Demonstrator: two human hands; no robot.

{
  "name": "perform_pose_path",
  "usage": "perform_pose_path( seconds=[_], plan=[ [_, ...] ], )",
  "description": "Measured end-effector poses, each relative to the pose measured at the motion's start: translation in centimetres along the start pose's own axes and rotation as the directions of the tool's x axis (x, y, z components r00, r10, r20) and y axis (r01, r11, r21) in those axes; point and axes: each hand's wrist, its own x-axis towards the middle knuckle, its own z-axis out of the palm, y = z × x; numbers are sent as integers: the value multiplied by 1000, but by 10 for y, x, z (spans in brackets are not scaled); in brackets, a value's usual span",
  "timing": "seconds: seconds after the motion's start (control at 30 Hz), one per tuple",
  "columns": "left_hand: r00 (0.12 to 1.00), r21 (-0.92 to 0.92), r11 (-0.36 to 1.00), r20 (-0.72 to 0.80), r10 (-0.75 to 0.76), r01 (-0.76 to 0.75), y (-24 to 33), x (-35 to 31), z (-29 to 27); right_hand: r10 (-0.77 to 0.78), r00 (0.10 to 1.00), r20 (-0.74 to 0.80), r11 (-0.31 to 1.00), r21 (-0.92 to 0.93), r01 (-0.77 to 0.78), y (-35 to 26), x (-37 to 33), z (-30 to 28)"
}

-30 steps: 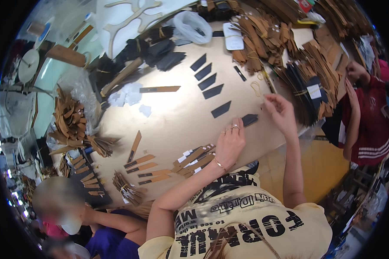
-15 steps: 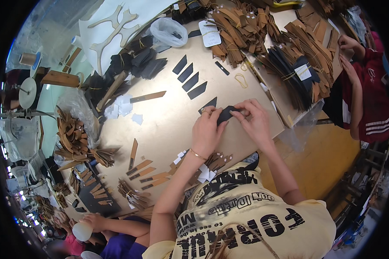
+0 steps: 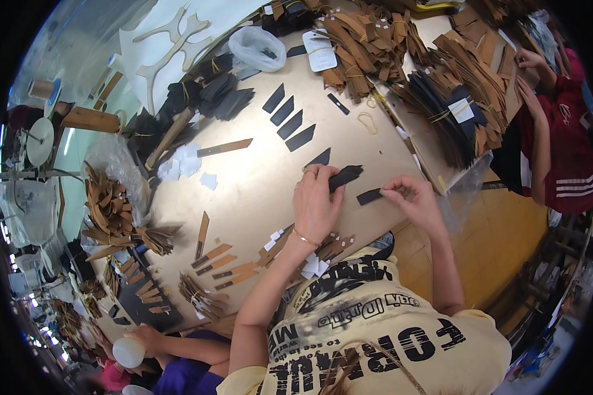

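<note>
My left hand (image 3: pixel 317 201) is closed round a small stack of black strips (image 3: pixel 346 176), whose slanted ends stick out to the right of my fingers. Pinched in my right hand (image 3: pixel 412 201) is a single black strip (image 3: pixel 369 196), held apart from the stack a little above the table. Another black piece (image 3: pixel 321 157) lies just beyond my left fingers, partly hidden by them. Farther off, several black strips with slanted ends (image 3: pixel 288 117) lie in a spaced row on the table.
Bundles of brown strips (image 3: pixel 356 46) and a banded black bundle (image 3: pixel 435 115) cover the far right. A clear plastic bag (image 3: pixel 257 49) sits at the back. Brown strips (image 3: pixel 224 266) lie at the near left. Co-workers' hands (image 3: pixel 530 85) are at right, another's (image 3: pixel 145 339) at lower left.
My right hand has drawn away to the right and nearer me with one black strip. My left hand has stayed in about the same place with the stack, which shows more fully.
</note>
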Motion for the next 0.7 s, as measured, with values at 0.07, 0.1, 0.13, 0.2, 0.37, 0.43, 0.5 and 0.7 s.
perform_pose_path(
  seconds=[0.07,0.1,0.13,0.2,0.37,0.43,0.5,0.7],
  plan=[
    [999,53,999,47,-17,14,4,0,0,-179,979,-101,943,-301,141,-1,-5,7],
    [998,86,996,59,-14,9,6,0,-1,-264,957,-123,875,-448,184,-2,-7,12],
    [996,64,997,82,-39,34,8,1,-1,-354,918,-179,844,-484,231,-3,-6,16],
    [992,33,997,102,-75,72,9,2,-3,-531,813,-240,762,-554,334,-6,-2,24],
    [979,-495,852,187,-84,168,6,-3,-13,-447,881,-156,890,-177,420,-24,3,39],
    [965,-670,706,248,-81,231,7,-8,-13,-416,903,-109,909,-97,406,-30,3,42],
    [954,-799,530,294,-66,283,7,-13,-12,-407,911,-67,913,-52,404,-33,4,45],
    [827,-811,162,550,-112,562,-9,-18,-17,-441,894,73,892,-73,446,-29,3,36]
  ],
)
